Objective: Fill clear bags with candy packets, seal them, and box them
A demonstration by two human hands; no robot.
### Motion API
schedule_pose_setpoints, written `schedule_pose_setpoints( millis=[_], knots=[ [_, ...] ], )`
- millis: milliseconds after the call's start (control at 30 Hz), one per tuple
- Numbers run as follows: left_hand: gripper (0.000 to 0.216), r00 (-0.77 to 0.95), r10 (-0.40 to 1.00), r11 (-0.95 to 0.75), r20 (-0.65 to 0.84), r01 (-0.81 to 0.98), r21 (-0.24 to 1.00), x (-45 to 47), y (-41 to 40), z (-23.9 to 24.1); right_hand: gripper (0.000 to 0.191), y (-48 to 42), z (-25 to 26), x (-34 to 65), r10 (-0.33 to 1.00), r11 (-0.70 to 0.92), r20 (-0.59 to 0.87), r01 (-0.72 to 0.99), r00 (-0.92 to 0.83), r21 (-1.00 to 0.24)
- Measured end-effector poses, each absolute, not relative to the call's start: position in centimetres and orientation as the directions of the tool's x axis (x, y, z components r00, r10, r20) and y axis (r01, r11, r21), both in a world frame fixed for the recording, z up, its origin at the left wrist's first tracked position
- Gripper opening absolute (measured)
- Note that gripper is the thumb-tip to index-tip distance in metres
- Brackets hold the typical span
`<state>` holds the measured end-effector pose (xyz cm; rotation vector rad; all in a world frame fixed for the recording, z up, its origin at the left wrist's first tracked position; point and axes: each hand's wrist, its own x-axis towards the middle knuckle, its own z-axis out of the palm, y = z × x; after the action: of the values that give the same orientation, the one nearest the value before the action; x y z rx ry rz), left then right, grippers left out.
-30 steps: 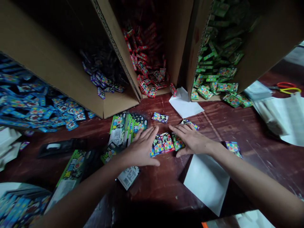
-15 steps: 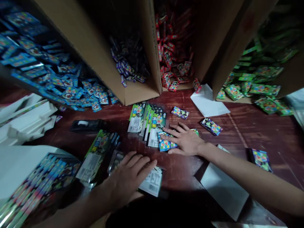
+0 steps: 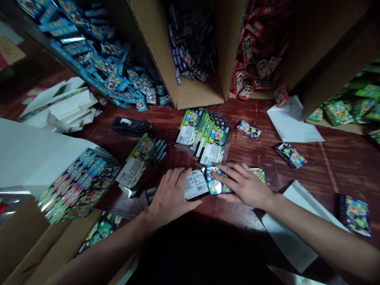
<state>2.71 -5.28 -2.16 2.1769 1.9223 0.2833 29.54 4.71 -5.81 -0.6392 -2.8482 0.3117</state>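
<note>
My right hand [image 3: 245, 186] lies flat with fingers spread on a row of small colourful packets [image 3: 215, 185] on the dark red wooden table [image 3: 335, 166]. My left hand [image 3: 169, 194] rests just left of it, fingers on a clear sleeve with a white barcode label [image 3: 195, 184]. The sleeve's edge touches the packet row. Beyond the hands lies a fanned pile of green printed sleeves [image 3: 206, 136]. Another sleeve stack [image 3: 139, 162] sits to the left.
Open cardboard boxes stand at the back with blue [image 3: 118, 79], purple [image 3: 187, 65], red [image 3: 252, 75] and green packets [image 3: 347, 107]. Loose packets [image 3: 289, 154] lie on the table. A black tape dispenser [image 3: 130, 126], white sheets [image 3: 292, 124] and a stack of filled sleeves [image 3: 77, 186] are around.
My left hand slid a labelled sleeve from lower left up beside the packet row. My right hand stayed pressed on the packets. The view shifted left.
</note>
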Motion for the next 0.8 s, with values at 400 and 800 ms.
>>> schedule_pose_setpoints(
  millis=[400,800],
  knots=[
    [0.095,0.292,0.954,-0.252,-0.069,0.905,0.341,2.5,-4.5,-3.5,0.107,4.3,-5.4,30.1,0.44,0.858,0.1,0.384,-0.893,-0.343],
    [0.091,0.205,0.978,-0.17,-0.043,0.897,0.409,5.7,-4.3,-4.4,0.068,6.4,-6.9,31.4,0.414,0.818,0.151,0.294,-0.898,-0.495]
  ],
)
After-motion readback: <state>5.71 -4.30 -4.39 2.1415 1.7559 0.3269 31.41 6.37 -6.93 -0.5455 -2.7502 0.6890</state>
